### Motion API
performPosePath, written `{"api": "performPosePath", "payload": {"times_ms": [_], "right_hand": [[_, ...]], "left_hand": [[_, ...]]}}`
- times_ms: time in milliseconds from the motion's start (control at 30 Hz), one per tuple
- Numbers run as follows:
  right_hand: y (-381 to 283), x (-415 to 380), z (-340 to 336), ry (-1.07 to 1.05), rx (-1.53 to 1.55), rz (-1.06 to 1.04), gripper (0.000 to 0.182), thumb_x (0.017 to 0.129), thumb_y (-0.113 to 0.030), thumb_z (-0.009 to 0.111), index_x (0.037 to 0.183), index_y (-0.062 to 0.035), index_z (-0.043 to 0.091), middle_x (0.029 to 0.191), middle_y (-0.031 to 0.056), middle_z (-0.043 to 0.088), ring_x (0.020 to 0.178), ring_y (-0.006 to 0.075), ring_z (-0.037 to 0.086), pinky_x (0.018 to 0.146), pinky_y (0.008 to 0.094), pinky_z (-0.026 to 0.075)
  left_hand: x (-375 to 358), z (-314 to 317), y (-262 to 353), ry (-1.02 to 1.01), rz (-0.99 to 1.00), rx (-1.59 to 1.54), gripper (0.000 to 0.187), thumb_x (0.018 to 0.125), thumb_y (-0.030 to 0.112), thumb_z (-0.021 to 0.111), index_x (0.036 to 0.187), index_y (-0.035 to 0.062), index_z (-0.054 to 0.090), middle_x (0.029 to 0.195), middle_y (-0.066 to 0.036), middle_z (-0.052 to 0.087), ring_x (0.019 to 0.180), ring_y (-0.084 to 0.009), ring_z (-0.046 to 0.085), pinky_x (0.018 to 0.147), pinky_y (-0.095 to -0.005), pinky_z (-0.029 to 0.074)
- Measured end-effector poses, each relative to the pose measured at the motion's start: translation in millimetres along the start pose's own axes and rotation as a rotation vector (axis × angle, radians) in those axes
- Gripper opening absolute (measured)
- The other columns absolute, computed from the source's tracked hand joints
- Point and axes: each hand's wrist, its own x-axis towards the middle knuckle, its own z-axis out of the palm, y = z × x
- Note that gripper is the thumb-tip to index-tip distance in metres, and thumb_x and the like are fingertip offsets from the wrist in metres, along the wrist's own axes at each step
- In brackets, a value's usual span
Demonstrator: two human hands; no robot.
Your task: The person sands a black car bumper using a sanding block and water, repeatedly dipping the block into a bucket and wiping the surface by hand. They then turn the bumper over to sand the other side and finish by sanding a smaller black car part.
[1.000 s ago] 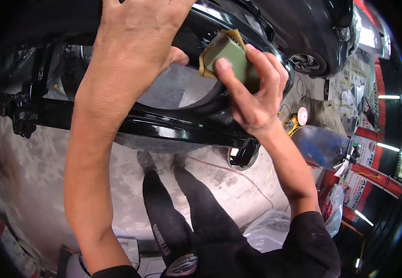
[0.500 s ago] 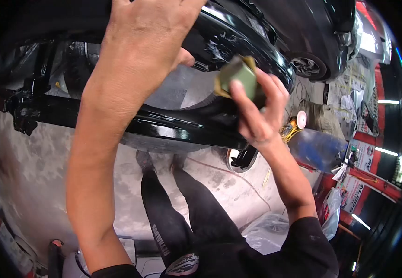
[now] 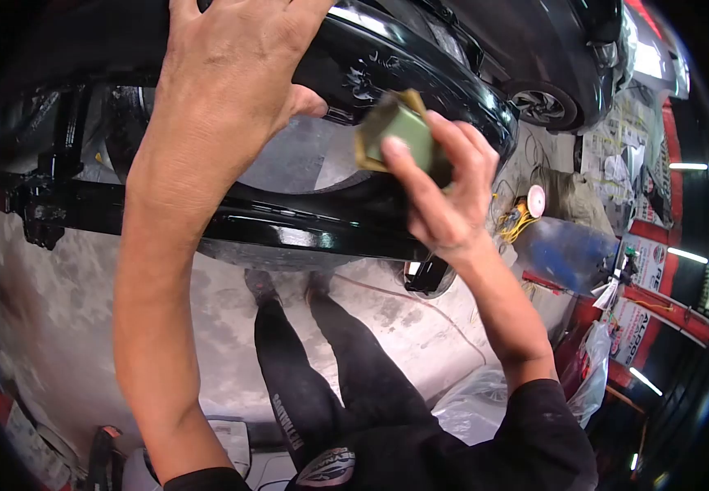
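My right hand point(image 3: 453, 176) grips a green sanding block point(image 3: 408, 135), thumb on its near face and fingers around the far side. Yellowish sandpaper point(image 3: 362, 150) wraps the block, its edges sticking out past the green. The block is over a glossy black car body part point(image 3: 289, 221), just below a scuffed, pale-marked patch point(image 3: 368, 75) on its surface. My left hand point(image 3: 236, 69) reaches over the same black part further left, thumb stretched out to the side; its fingertips are cut off by the top of the view.
A dark car with a wheel point(image 3: 542, 106) stands at the upper right. Beyond the black part lie a yellow-corded tool with a pale disc point(image 3: 536, 200) and a blue-stained sheet point(image 3: 563, 254). Clear plastic point(image 3: 473, 409) lies near my right elbow. A thin hose point(image 3: 420, 304) crosses the floor.
My right hand and the sanding block have shifted left and slightly up in view. The left hand also appears further left, along with a small shift of the whole view.
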Motion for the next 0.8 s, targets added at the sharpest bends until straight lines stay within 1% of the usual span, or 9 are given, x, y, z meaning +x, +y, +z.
{"api": "performPosePath", "payload": {"times_ms": [67,133,233,333,467,533,667,767,800], "right_hand": [[3.0,-10.4,-7.6,-0.011,-0.038,0.029,0.056,0.074,-0.012,0.078,0.130,-0.0093,0.080,0.134,0.0268,0.064,0.110,0.0407,0.063,0.094,0.0508,0.053],[-9.3,11.9,2.4,-0.026,-0.006,0.020,0.051,0.078,-0.010,0.075,0.129,-0.0107,0.081,0.135,0.0264,0.064,0.113,0.0403,0.063,0.096,0.0488,0.053],[-18.9,35.7,15.7,-0.011,0.069,0.001,0.047,0.083,-0.009,0.072,0.129,-0.0100,0.082,0.138,0.0257,0.063,0.117,0.0404,0.063,0.100,0.0470,0.052],[3.6,1.7,-0.4,0.029,0.002,0.013,0.058,0.073,-0.012,0.078,0.131,-0.0093,0.080,0.135,0.0270,0.065,0.111,0.0402,0.064,0.095,0.0499,0.052],[-1.0,17.1,-2.5,0.022,-0.025,0.062,0.053,0.077,-0.011,0.074,0.130,-0.0096,0.081,0.135,0.0258,0.065,0.113,0.0397,0.063,0.097,0.0479,0.051],[-5.7,43.9,7.1,0.061,0.017,0.042,0.055,0.075,-0.009,0.076,0.130,-0.0107,0.081,0.134,0.0236,0.066,0.112,0.0391,0.064,0.097,0.0478,0.051],[10.8,-1.5,-12.0,0.063,-0.034,0.091,0.057,0.075,-0.005,0.075,0.132,-0.0089,0.081,0.132,0.0252,0.066,0.113,0.0401,0.064,0.098,0.0486,0.051],[1.0,24.0,-0.7,0.086,0.003,0.110,0.056,0.073,-0.002,0.074,0.128,-0.0066,0.080,0.133,0.0272,0.065,0.114,0.0415,0.064,0.100,0.0492,0.050],[-3.8,37.2,2.0,0.071,0.013,0.119,0.056,0.073,-0.002,0.074,0.128,-0.0070,0.080,0.133,0.0268,0.064,0.114,0.0411,0.063,0.100,0.0490,0.050]], "left_hand": [[0.0,-2.8,-4.6,0.021,-0.012,0.066,0.091,0.070,0.030,0.098,0.147,0.0030,0.058,0.145,-0.014,0.059,0.142,-0.0331,0.052,0.128,-0.0670,0.030],[4.0,-10.9,-0.9,-0.106,-0.030,0.085,0.090,0.070,0.030,0.098,0.146,0.0033,0.059,0.144,-0.013,0.060,0.142,-0.0325,0.052,0.128,-0.0664,0.030],[2.0,-8.8,-0.1,-0.011,-0.013,-0.033,0.089,0.070,0.030,0.098,0.145,0.0036,0.060,0.142,-0.012,0.060,0.141,-0.0324,0.052,0.128,-0.0666,0.031],[1.1,-8.1,-1.7,0.006,-0.013,-0.033,0.087,0.070,0.030,0.097,0.144,0.0038,0.060,0.141,-0.012,0.061,0.141,-0.0322,0.052,0.128,-0.0664,0.030],[7.9,-14.5,5.1,-0.105,-0.037,0.012,0.087,0.070,0.031,0.097,0.144,0.0041,0.061,0.141,-0.011,0.061,0.141,-0.0320,0.052,0.129,-0.0657,0.029],[10.9,-16.3,15.3,-0.107,-0.133,0.080,0.087,0.070,0.032,0.097,0.144,0.0046,0.061,0.143,-0.011,0.060,0.141,-0.0324,0.051,0.129,-0.0657,0.028],[4.7,-18.8,0.7,-0.070,-0.051,-0.023,0.086,0.070,0.032,0.097,0.143,0.0048,0.062,0.142,-0.011,0.060,0.141,-0.0331,0.051,0.129,-0.0660,0.027],[3.7,-11.6,-2.3,-0.042,-0.029,-0.112,0.088,0.066,0.032,0.098,0.143,0.0053,0.063,0.144,-0.011,0.060,0.143,-0.0340,0.049,0.129,-0.0662,0.027],[3.1,-8.3,-1.1,0.017,-0.047,-0.104,0.081,0.075,0.034,0.094,0.144,0.0050,0.063,0.141,-0.011,0.062,0.140,-0.0331,0.052,0.130,-0.0649,0.025]]}}
